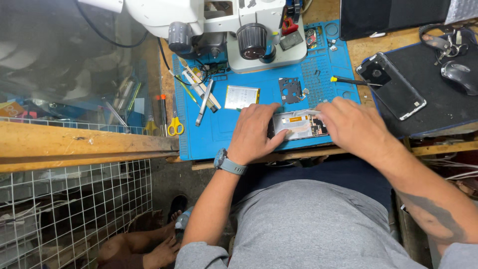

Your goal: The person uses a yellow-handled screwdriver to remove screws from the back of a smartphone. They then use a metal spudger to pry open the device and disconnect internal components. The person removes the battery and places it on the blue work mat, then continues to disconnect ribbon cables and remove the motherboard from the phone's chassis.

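Note:
An opened phone body lies on the blue work mat near its front edge, its inner boards showing. My left hand rests on the phone's left end and holds it down. My right hand is closed around thin metal tweezers, whose tip lies over the phone's upper edge. A flat battery and a dark metal shield plate lie on the mat just behind the phone.
A white microscope stands at the back of the mat. Tweezers, spudgers and yellow-handled scissors lie at left. A phone back cover, a yellow-tipped screwdriver, a mouse and keys sit at right. Another person's feet are below.

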